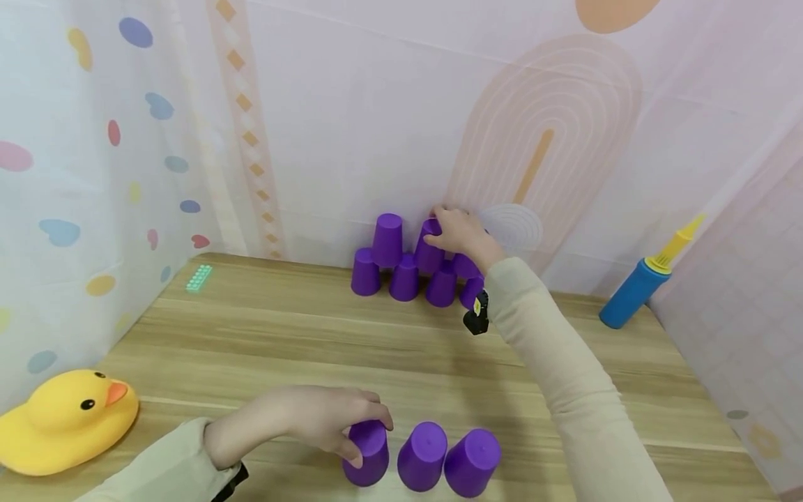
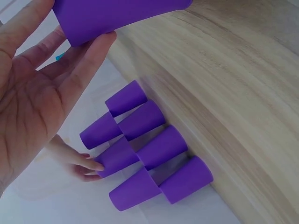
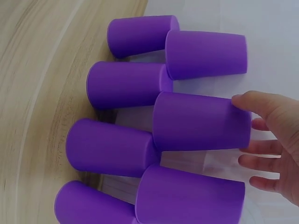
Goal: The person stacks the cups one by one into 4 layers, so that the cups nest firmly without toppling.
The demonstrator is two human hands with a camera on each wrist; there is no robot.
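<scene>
On table (image 1: 263, 335), purple cups (image 1: 426, 254) inverted, axes vertical.

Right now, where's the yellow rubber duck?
In the head view, the yellow rubber duck sits at the near left edge of the wooden table, left of the left hand and the three upturned purple plastic cups.
</scene>
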